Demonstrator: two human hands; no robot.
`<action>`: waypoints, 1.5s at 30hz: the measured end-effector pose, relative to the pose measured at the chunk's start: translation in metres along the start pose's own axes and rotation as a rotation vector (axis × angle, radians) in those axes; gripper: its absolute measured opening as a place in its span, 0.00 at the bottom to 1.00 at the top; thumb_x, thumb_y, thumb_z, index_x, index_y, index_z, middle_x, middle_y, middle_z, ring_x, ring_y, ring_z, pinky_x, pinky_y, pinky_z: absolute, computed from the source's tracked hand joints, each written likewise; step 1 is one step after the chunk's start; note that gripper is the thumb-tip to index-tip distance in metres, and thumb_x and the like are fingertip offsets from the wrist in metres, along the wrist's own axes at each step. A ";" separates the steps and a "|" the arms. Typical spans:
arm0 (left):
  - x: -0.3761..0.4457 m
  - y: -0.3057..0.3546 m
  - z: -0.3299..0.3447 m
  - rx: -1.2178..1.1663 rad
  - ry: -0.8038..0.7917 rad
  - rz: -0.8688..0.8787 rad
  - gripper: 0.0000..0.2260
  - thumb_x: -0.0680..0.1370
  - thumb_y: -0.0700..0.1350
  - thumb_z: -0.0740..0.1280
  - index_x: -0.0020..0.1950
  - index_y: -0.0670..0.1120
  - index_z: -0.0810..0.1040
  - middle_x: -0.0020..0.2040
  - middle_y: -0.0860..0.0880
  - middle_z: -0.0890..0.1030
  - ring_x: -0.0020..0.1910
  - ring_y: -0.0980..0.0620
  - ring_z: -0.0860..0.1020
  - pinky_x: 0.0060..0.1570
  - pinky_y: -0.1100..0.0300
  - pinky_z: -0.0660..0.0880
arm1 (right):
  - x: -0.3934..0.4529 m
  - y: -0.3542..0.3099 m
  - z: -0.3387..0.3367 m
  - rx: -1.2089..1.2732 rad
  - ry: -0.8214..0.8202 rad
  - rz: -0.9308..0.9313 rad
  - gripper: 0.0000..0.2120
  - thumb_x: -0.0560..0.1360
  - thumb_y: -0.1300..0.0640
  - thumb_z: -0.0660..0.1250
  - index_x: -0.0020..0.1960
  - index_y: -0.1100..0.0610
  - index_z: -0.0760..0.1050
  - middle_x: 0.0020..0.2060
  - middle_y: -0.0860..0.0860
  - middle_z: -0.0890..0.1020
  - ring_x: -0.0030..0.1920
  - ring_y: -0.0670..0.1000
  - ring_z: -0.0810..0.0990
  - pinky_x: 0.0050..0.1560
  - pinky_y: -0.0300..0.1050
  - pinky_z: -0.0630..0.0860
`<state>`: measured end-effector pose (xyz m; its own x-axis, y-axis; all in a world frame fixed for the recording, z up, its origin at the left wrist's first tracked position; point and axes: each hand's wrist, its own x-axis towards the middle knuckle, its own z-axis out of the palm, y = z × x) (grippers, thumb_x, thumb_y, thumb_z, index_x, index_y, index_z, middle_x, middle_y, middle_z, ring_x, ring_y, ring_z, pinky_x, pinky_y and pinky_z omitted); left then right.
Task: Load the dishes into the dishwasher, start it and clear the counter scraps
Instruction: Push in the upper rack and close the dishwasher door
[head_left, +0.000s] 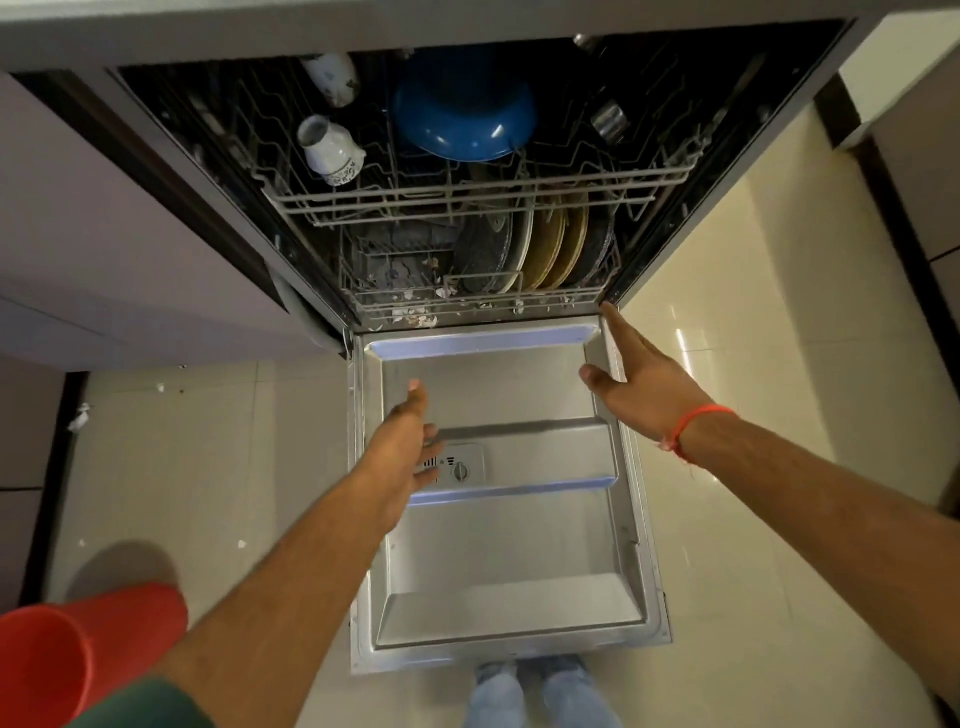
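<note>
Both hands, left hand (402, 441) and right hand (641, 376), are hovering with fingers spread, holding nothing, over the open dishwasher door (504, 545) at frame centre.

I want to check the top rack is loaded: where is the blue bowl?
The blue bowl sits upside down in the middle of the upper rack, right of the two white cups.

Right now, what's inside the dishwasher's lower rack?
The lower rack holds upright plates and food scraps. The upper rack covers its back part, so anything there is hidden.
</note>
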<state>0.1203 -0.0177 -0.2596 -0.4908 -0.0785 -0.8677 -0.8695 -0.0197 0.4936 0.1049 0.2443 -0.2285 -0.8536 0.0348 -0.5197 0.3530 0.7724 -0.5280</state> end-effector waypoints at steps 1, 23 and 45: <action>-0.004 -0.008 -0.001 -0.029 -0.009 -0.012 0.27 0.82 0.65 0.56 0.75 0.51 0.67 0.65 0.45 0.77 0.63 0.45 0.77 0.67 0.44 0.73 | -0.008 0.004 0.003 0.033 0.006 0.018 0.36 0.83 0.45 0.61 0.81 0.40 0.42 0.81 0.49 0.55 0.78 0.58 0.62 0.76 0.52 0.62; -0.085 -0.289 -0.005 -0.373 0.129 -0.276 0.30 0.82 0.67 0.53 0.74 0.49 0.72 0.63 0.45 0.80 0.60 0.45 0.79 0.67 0.46 0.72 | -0.190 0.157 0.184 0.680 -0.128 0.595 0.28 0.83 0.43 0.58 0.81 0.47 0.57 0.78 0.48 0.63 0.78 0.54 0.62 0.78 0.58 0.59; 0.063 -0.470 -0.012 -0.678 0.200 -0.493 0.37 0.80 0.72 0.49 0.70 0.42 0.72 0.68 0.42 0.76 0.68 0.42 0.74 0.75 0.44 0.64 | -0.156 0.255 0.401 1.335 0.003 1.134 0.42 0.78 0.28 0.54 0.81 0.56 0.56 0.73 0.59 0.69 0.73 0.60 0.69 0.73 0.55 0.63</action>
<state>0.4988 -0.0255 -0.5451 0.0086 -0.0773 -0.9970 -0.7281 -0.6839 0.0467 0.4817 0.1815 -0.5518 0.0158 0.1424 -0.9897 0.7665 -0.6373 -0.0795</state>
